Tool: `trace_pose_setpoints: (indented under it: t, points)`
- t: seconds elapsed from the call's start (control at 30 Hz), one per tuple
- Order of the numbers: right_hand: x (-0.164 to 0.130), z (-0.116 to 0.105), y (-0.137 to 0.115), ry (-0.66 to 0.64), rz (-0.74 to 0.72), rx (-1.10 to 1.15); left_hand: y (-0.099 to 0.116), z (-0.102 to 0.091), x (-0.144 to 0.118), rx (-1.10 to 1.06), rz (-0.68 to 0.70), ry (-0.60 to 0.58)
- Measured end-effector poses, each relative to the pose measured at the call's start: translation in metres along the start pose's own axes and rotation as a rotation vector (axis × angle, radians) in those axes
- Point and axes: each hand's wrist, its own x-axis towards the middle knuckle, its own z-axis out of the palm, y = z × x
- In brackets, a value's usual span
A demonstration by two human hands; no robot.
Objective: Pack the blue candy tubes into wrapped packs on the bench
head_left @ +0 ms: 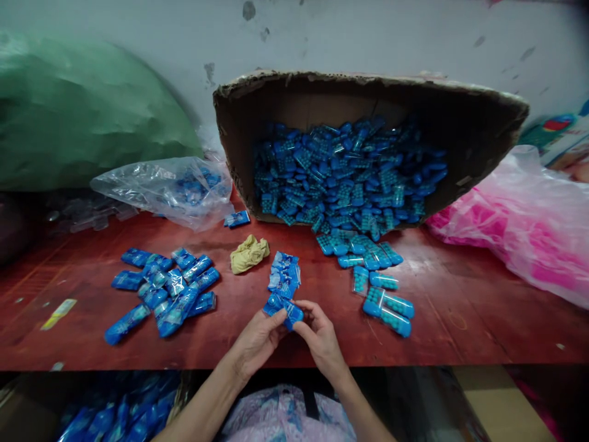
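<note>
Both hands meet at the table's front edge on one small blue packet (286, 310). My left hand (257, 341) grips its left end and my right hand (322, 337) pinches its right end. Just beyond them lies a short stack of blue wrappers (285, 276). A heap of wrapped blue packets (165, 288) lies to the left. To the right, blue capped tubes (384, 291) spill out of a tipped cardboard box (469, 116) that is full of them.
A red-brown table (460, 307) carries a crumpled yellow cloth (249, 253), a clear plastic bag (161, 187) with blue items, a green sack (78, 116) at back left and a pink bag (519, 233) at right. More blue packets (115, 417) lie under the table edge.
</note>
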Motion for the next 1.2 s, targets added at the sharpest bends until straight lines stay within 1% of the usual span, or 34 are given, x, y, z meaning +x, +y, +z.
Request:
trace_pose_setpoints:
  t: [0.1, 0.17, 0.2, 0.3, 0.4, 0.47, 0.63, 0.73, 0.87, 0.93, 1.03, 1.1, 1.2]
  points:
    - [-0.003, -0.001, 0.000, -0.020, -0.098, -0.146, -0.006, 0.005, -0.001, -0.017, 0.036, 0.056]
    - [-0.003, -0.002, 0.002, -0.017, -0.122, -0.188, -0.008, 0.007, -0.002, -0.028, 0.062, 0.082]
    - [-0.002, -0.002, 0.003, -0.008, -0.110, -0.183, -0.009, 0.008, -0.002, -0.032, 0.071, 0.089]
    - [0.003, -0.005, 0.005, -0.010, 0.012, -0.040, -0.008, 0.007, -0.003, -0.043, 0.063, 0.081]
    - [0.008, -0.006, 0.002, -0.126, 0.137, 0.159, -0.005, 0.004, -0.005, -0.066, 0.029, 0.050]
    - [0.009, -0.005, 0.000, -0.174, 0.174, 0.220, -0.003, 0.001, -0.006, -0.084, 0.015, 0.031]
    - [0.007, 0.000, -0.004, -0.151, 0.167, 0.193, -0.007, -0.004, -0.007, -0.105, 0.003, 0.049]
    - [0.008, 0.000, -0.005, -0.132, 0.158, 0.154, -0.011, -0.002, -0.006, -0.108, -0.001, 0.018]
    - [0.009, -0.003, -0.008, -0.175, 0.205, 0.151, -0.013, 0.002, -0.005, -0.150, -0.015, 0.008]
    - [0.008, -0.004, -0.009, -0.182, 0.160, 0.076, -0.011, 0.003, -0.006, -0.158, -0.030, 0.009]
    - [0.006, -0.003, -0.006, -0.136, 0.058, -0.043, -0.005, 0.005, -0.007, -0.128, -0.048, 0.003]
    - [0.006, -0.003, -0.004, -0.110, 0.078, -0.009, -0.003, 0.005, -0.008, -0.121, -0.059, -0.016]
    - [0.006, -0.003, -0.003, -0.125, 0.130, 0.069, -0.001, 0.006, -0.007, -0.138, -0.051, -0.018]
